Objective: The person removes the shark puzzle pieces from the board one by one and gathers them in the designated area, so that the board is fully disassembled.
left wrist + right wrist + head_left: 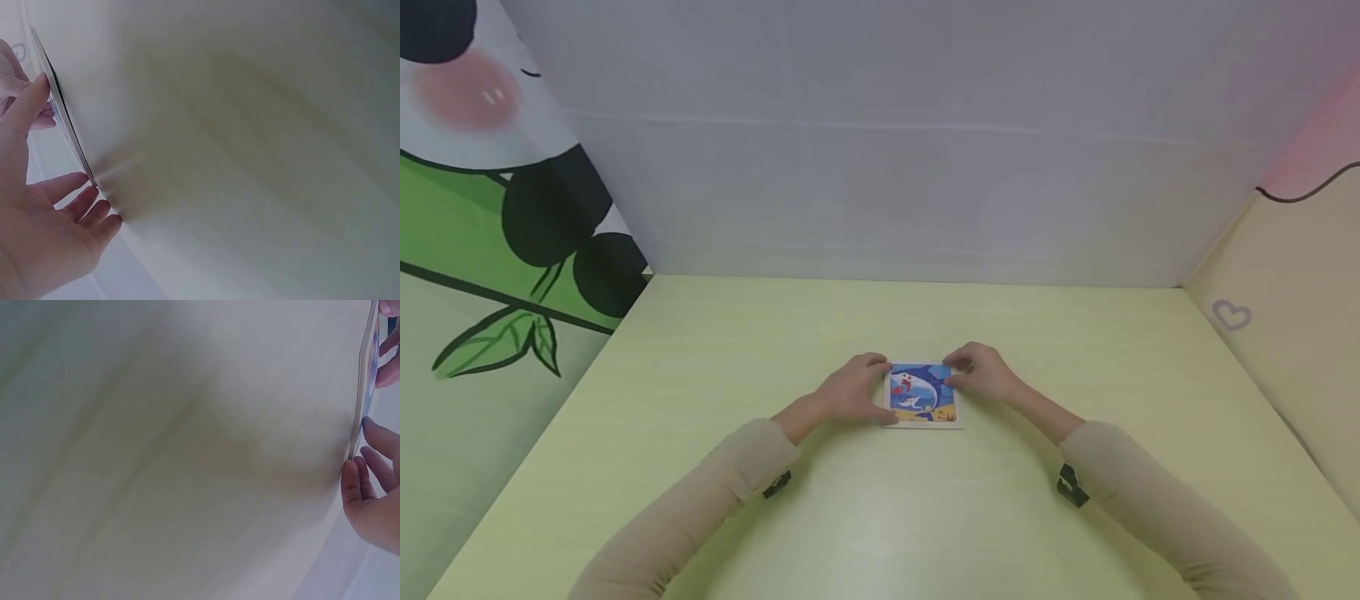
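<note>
A small square picture puzzle board (922, 396) lies on the pale table, with a pale border around a blue sea scene of a dolphin-like animal. My left hand (853, 390) holds its left side, thumb at the near corner and fingers at the far one. At the far right corner my right hand (983, 371) pinches the edge between thumb and fingers. Seen edge-on in the left wrist view, the board (65, 122) is thin, and the left fingertips rest by its corner. In the right wrist view, the right thumb (375, 432) presses the picture side while other fingertips meet the edge.
The light yellow-green table (880, 517) stretches out on all sides of the board. A grey-white wall panel (917, 192) rises behind it. Painted walls stand left and right, one with a green leaf (497, 342), the other with a heart outline (1232, 315).
</note>
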`<state>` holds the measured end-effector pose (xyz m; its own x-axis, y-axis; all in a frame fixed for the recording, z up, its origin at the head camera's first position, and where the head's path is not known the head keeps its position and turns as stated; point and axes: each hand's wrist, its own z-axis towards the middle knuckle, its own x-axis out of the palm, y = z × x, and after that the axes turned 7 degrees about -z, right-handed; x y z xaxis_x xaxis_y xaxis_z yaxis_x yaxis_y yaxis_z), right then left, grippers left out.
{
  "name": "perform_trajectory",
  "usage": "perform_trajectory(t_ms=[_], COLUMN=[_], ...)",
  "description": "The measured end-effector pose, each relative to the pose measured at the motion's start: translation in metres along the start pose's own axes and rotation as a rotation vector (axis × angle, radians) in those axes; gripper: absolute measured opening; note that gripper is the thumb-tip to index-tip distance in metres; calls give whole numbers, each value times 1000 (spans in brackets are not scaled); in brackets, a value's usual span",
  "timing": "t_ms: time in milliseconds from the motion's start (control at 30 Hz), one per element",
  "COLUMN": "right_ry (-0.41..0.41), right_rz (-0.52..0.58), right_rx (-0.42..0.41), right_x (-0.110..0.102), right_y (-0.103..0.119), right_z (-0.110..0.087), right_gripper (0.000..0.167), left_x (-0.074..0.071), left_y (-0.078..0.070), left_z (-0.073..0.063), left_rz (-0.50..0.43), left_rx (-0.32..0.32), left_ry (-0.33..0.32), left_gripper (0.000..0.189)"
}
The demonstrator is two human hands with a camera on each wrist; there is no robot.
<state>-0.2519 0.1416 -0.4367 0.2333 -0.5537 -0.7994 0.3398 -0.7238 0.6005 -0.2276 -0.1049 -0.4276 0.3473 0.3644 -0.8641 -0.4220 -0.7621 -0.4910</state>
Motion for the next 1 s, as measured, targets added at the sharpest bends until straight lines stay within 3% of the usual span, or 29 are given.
perform_trajectory(t_ms=[433, 700, 1000], right_ry=[-6, -33, -2], right_rz=[-14, -29, 38], right_rx=[108, 157, 253], right_x=[1, -2, -2], right_y=[3, 8, 10], right_z=[0, -2, -2], right_gripper=[28, 24, 25], left_x=[0, 0, 2], left_y=[-1, -2, -3], left_z=[-4, -3, -3], left_rz=[-3, 45, 64], left_rx=[21, 59, 59], left_ry=[-10, -16, -2], left_gripper=[87, 85, 82])
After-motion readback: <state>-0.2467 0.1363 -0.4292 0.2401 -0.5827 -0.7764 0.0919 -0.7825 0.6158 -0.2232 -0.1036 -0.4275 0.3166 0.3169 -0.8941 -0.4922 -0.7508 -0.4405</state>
